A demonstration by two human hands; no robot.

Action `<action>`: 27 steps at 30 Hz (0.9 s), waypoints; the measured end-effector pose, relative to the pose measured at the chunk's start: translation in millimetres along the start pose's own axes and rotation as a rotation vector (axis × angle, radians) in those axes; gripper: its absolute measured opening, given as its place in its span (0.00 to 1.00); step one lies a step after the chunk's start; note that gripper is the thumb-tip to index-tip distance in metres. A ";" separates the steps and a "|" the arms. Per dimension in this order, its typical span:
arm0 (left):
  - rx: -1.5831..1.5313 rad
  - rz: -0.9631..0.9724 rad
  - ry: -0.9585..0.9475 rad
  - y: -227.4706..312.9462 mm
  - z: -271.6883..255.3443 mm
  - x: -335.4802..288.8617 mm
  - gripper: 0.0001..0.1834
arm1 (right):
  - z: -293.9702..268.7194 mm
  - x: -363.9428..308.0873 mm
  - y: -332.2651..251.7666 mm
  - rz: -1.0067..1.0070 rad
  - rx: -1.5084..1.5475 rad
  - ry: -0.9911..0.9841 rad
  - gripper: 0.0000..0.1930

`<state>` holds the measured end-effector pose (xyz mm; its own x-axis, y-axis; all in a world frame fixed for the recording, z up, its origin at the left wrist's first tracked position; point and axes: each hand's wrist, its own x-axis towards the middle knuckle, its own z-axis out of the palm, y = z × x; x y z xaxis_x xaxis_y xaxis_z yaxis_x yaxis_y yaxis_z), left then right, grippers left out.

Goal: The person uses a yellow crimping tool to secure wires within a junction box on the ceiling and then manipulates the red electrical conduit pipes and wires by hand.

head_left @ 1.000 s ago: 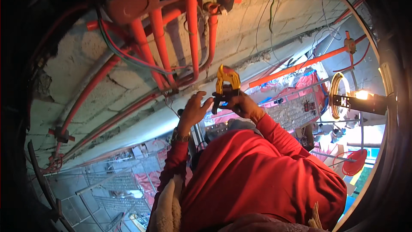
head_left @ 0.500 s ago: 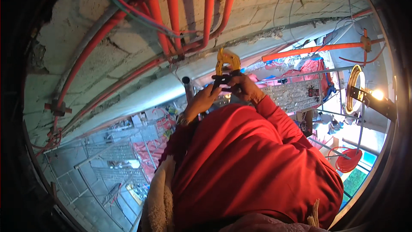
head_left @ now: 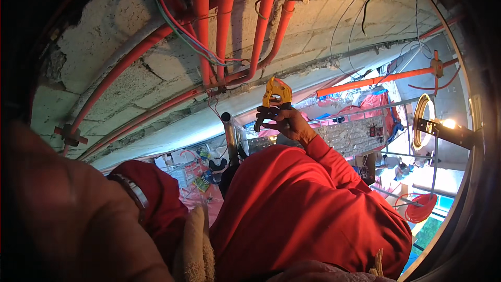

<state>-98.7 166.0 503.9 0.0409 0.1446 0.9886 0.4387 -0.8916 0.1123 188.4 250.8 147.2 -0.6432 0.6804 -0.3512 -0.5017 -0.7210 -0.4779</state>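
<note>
1. Looks out on a rough, cracked, grey-beige masonry wall, fitted with orange-red round plastic pipes, apparently bunched side by side to share one route.
2. Grips a yellow-and-black hooked hand tool in the right hand, clamped round the black handle end, likely to leave the yellow hooked end free.
3. Shows that tool below the bunched pipes, right of a grey round metal pole; cannot tell how near.
4. Has the hands well apart, the left hand large and blurred, perhaps because raised; cannot tell whether closed on anything.
5. Lit from the right by a small bright lamp, perhaps placed to brighten the dim wall.
</note>
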 end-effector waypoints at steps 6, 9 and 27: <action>0.089 0.007 0.041 -1.9 -12.7 0.0 0.18 | -1.4 -3.9 6.7 -0.027 -0.015 0.063 0.33; 0.102 0.039 0.048 -5.0 -16.3 13.3 0.17 | -5.3 -9.6 -2.1 -0.073 0.041 0.011 0.39; 0.057 -0.088 -0.164 4.9 53.1 1.2 0.23 | 40.8 -14.7 -71.9 -0.276 -0.022 -0.071 0.37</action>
<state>-48.9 184.6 500.3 0.1436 0.2929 0.9453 0.4966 -0.8476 0.1872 210.3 287.3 219.6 -0.5233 0.8390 -0.1490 -0.6511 -0.5065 -0.5652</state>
